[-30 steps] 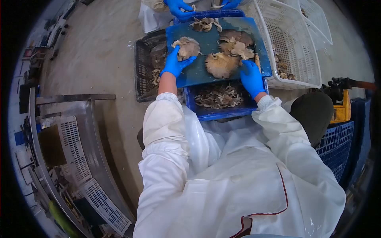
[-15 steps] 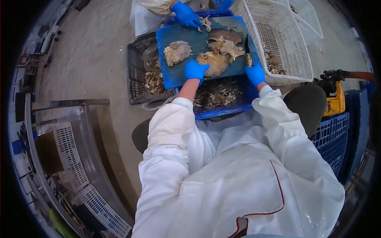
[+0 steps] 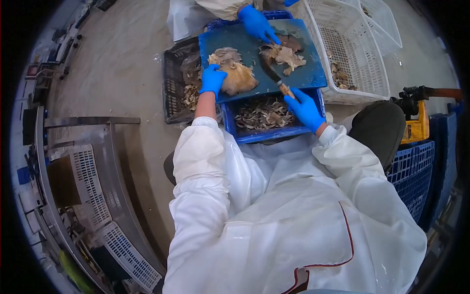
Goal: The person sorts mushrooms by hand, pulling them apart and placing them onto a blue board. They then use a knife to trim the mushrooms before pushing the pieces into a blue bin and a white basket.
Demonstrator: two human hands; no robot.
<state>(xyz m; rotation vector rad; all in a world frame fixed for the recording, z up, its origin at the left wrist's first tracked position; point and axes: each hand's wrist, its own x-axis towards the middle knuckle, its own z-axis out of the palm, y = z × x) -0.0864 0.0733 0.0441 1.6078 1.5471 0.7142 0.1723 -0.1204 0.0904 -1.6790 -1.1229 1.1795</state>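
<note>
My left hand [image 3: 213,81], in a blue glove, grips the left edge of a large tan oyster mushroom [image 3: 240,79] on the blue cutting board [image 3: 306,76]. A greyer mushroom piece [image 3: 225,54] lies just behind it, partly overlapped. My right hand [image 3: 306,110], also blue-gloved, is closed around the wooden handle of a knife [image 3: 269,70]. Its dark curved blade points up and left across the board, apart from the tan mushroom. More mushroom pieces [image 3: 289,58] lie beyond the blade, where a co-worker's blue-gloved hand [image 3: 258,23] touches them.
Below the board's near edge, a blue crate [image 3: 274,135] holds many mushroom strips. A black crate [image 3: 171,105] with mushroom scraps stands at the left. On the right is a white basket [image 3: 377,81] with some pieces inside. A metal-framed rack [image 3: 115,161] stands farther left.
My left hand has moved left with the tan mushroom, toward the greyer piece. My right hand has picked up the knife from the board's right side and swung it to the middle. The co-worker's hand has moved right.
</note>
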